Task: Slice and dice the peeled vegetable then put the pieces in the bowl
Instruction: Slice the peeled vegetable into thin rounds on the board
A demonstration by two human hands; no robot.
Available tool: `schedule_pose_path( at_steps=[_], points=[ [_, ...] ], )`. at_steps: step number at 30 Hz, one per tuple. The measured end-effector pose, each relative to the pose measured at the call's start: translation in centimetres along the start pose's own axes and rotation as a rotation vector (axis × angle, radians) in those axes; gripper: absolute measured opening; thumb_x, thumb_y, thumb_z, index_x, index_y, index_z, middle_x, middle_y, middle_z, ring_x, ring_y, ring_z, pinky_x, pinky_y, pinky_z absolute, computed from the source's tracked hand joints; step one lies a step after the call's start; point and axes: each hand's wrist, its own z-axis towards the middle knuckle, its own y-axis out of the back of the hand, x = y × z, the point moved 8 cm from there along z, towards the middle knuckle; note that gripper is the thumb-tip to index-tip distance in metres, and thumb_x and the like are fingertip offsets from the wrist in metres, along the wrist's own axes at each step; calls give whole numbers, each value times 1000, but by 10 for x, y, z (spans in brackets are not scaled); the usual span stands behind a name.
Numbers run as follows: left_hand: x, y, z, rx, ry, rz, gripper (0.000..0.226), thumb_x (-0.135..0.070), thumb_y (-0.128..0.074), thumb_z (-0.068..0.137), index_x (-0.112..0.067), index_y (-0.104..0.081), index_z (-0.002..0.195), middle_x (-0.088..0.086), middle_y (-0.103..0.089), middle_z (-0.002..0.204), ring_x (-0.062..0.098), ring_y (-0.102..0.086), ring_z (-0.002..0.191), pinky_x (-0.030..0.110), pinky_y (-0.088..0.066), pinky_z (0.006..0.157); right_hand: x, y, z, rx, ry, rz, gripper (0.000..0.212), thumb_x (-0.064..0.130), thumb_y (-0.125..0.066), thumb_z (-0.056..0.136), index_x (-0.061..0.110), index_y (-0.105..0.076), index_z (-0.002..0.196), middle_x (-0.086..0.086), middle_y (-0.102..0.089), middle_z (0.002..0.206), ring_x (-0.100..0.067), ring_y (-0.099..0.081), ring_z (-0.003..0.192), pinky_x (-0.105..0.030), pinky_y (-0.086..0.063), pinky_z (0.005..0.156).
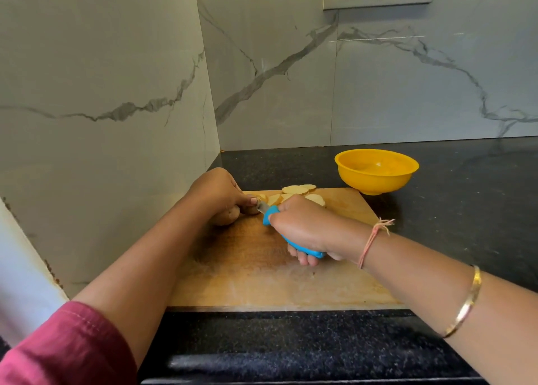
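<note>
1. A person's left hand (218,191) curls its fingers over a peeled potato (228,215) on a wooden cutting board (276,285).
2. The right hand (302,229) grips a blue-handled knife (270,213), its blade just beside the left fingertips.
3. Cut slices (297,191) lie just beyond the right knuckles.
4. A yellow bowl (375,178) stands on the dark counter (465,198), apart from both sets of fingers.

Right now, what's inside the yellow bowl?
The bowl looks empty: only its shiny yellow inside shows. Its near wall hides a little of the bottom. The cut slices lie on the board.
</note>
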Motion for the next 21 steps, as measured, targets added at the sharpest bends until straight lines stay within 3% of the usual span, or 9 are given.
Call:
schedule_pose_path(
  at_steps=[2,5,8,9,11,14,21],
  points=[
    [-1,-1,0,0,1,13,23,-32,-76,77,-15,-68,65,6,-68,74,16,-59,74,32,-47,70,-6,0,0,53,-38,-21,28,17,-39,97,-7,-54,94,-8,-47,55,-14,-45,35,-11,-33,26],
    [1,-1,1,-3,17,17,23,-34,-76,77,-13,-69,69,9,-70,80,18,-60,79,33,-48,73,-19,-6,-5,205,-167,15,46,30,-38,100,-5,-51,128,-9,-46,60,-10,-44,25,-13,-32,26],
    [2,0,3,-12,6,33,26,-35,-73,79,-10,-71,78,9,-68,81,18,-60,79,32,-48,72,-19,2,-5,116,-92,-16,44,28,-38,99,-8,-56,117,-8,-48,56,-12,-45,31,-15,-35,28],
    [2,-1,3,-6,-9,27,24,-35,-72,80,-11,-70,78,7,-67,79,16,-59,78,31,-48,71,-21,0,-7,135,-106,-2,47,31,-37,100,-6,-54,122,-7,-46,57,-11,-44,30,-14,-33,27],
    [0,-2,0,-7,-66,9,18,-32,-71,82,-16,-67,76,2,-64,77,12,-57,75,27,-46,65,-27,-3,-11,189,-185,39,51,41,-37,99,6,-48,134,-6,-45,60,-7,-41,27,-12,-30,27],
    [-3,2,-5,-56,-169,-66,6,-26,-70,83,-23,-67,81,-4,-63,81,10,-57,80,28,-48,72,-23,10,-9,132,-138,-60,43,43,-41,96,16,-47,130,-5,-50,63,-8,-41,34,-13,-28,30],
    [-6,17,-3,-182,-298,-97,12,-22,-65,88,-22,-71,98,-10,-62,86,7,-56,83,24,-47,75,-11,49,-3,110,-64,-24,39,41,-48,93,14,-54,120,-3,-50,57,-7,-39,32,-13,-28,31]
  ],
)
